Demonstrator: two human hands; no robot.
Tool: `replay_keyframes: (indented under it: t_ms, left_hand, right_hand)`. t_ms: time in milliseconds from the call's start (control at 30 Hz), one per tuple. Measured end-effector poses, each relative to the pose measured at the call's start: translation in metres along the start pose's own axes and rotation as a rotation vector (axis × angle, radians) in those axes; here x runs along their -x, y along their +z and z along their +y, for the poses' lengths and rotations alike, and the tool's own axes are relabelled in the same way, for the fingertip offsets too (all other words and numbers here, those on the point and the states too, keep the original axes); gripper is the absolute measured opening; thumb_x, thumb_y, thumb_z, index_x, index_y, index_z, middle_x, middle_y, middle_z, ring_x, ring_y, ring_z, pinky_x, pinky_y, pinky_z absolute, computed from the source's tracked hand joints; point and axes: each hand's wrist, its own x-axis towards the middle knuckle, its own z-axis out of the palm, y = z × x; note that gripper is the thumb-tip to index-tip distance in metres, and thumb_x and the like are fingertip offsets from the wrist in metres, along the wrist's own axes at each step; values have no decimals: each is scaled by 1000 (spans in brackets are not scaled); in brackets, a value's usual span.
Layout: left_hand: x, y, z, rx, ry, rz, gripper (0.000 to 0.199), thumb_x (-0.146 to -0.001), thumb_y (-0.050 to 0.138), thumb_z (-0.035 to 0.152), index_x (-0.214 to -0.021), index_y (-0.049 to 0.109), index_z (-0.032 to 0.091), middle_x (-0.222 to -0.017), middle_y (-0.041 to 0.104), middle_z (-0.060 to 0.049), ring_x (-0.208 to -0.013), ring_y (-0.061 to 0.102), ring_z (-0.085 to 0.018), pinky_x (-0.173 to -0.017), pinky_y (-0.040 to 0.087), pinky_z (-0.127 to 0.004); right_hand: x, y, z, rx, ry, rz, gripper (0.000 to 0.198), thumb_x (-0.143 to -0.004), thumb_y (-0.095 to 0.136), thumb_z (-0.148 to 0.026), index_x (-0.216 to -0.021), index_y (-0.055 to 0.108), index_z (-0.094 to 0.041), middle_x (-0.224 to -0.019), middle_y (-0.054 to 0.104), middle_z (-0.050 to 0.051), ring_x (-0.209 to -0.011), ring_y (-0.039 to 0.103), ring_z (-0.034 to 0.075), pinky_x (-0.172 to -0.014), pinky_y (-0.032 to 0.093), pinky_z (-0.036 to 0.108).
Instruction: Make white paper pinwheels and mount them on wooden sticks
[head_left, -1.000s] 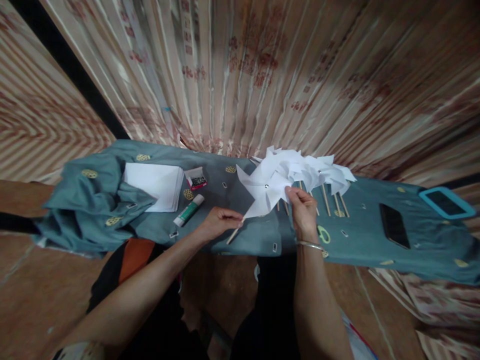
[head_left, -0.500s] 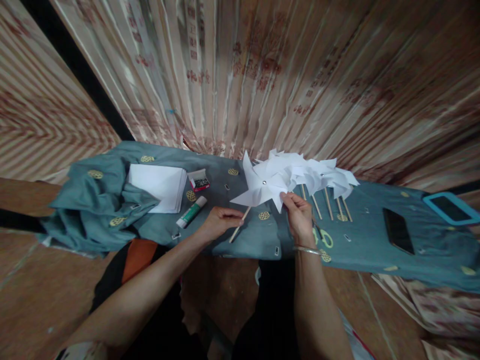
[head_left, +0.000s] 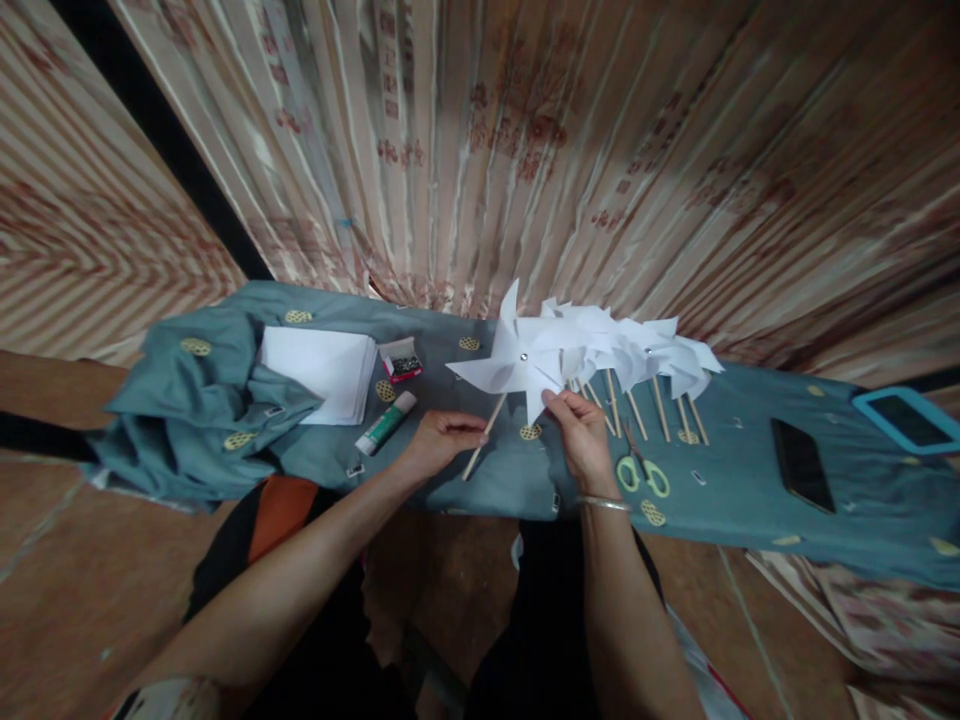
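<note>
A white paper pinwheel (head_left: 517, 365) on a thin wooden stick is held up over the table, a silvery pin at its centre. My left hand (head_left: 442, 440) pinches the stick below the paper blades. With thumb and fingers, my right hand (head_left: 576, 425) grips the tip of the lower right blade. Just right of the held one, several finished-looking white pinwheels (head_left: 660, 355) lie overlapping, their sticks pointing toward me. Scissors (head_left: 641, 470) with light green handles lie right of my right hand.
On the patterned green cloth (head_left: 465, 490) lie a stack of white paper (head_left: 319, 370), an open small box of pins (head_left: 401, 360) and a glue stick (head_left: 385, 423). A black phone (head_left: 802, 465) and a blue-framed device (head_left: 907, 418) lie at the right. A curtain (head_left: 480, 150) hangs behind.
The pinwheel's blades have turned a little, and my right hand has moved left with a blade tip. The scissors now show fully. My left hand stays on the stick.
</note>
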Motion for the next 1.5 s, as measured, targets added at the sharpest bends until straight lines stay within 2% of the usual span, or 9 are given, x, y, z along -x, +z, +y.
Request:
replay_keyframes:
  t_ms: [367, 700, 1000, 1133, 1333, 1500]
  left_hand:
    - [-4, -3, -7, -66, 40, 17, 33, -50, 85, 33, -77, 77, 16, -76, 76, -3, -71, 68, -20, -77, 54, -32]
    - [-2, -1, -6, -43, 15, 12, 29, -52, 83, 29, -77, 77, 16, -75, 76, -2, -73, 68, -19, -80, 53, -33]
    - [-1, 1, -3, 8, 6, -4, 28, -49, 83, 28, -74, 77, 16, -73, 75, -2, -72, 67, -18, -83, 52, -33]
    - [0, 2, -3, 36, -6, -7, 28, -48, 84, 27, -73, 77, 16, -73, 75, -2, -71, 67, -17, -83, 52, -33]
    - [-1, 2, -6, -10, 43, -10, 27, -52, 83, 28, -76, 77, 17, -78, 77, -3, -75, 69, -19, -83, 53, -34]
    - [-2, 1, -9, -27, 61, -32, 27, -55, 81, 28, -78, 77, 16, -79, 77, -4, -76, 69, -19, -83, 53, -33]
  right_hand:
    - [4, 11, 5, 52, 20, -28, 31, -64, 78, -50, -58, 69, -20, -55, 61, -3, -51, 46, 10, -53, 33, 25]
    - [5, 17, 11, 61, 26, -65, 30, -65, 78, -51, -66, 73, -21, -59, 66, -2, -54, 51, 11, -57, 37, 25]
    - [8, 21, 12, 27, 46, -105, 29, -67, 78, -49, -66, 72, -20, -56, 64, -3, -53, 52, 11, -57, 40, 25]
    - [9, 25, 12, 10, 48, -133, 28, -67, 79, -48, -66, 73, -21, -59, 66, -2, -57, 56, 12, -61, 43, 26]
    - [11, 30, 10, 63, 49, -146, 36, -63, 78, -55, -62, 71, -21, -58, 66, -1, -57, 56, 13, -61, 43, 27]
    - [12, 31, 10, 141, -1, -188, 42, -67, 73, -61, -60, 68, -20, -54, 59, -2, -58, 52, 13, -56, 39, 26]
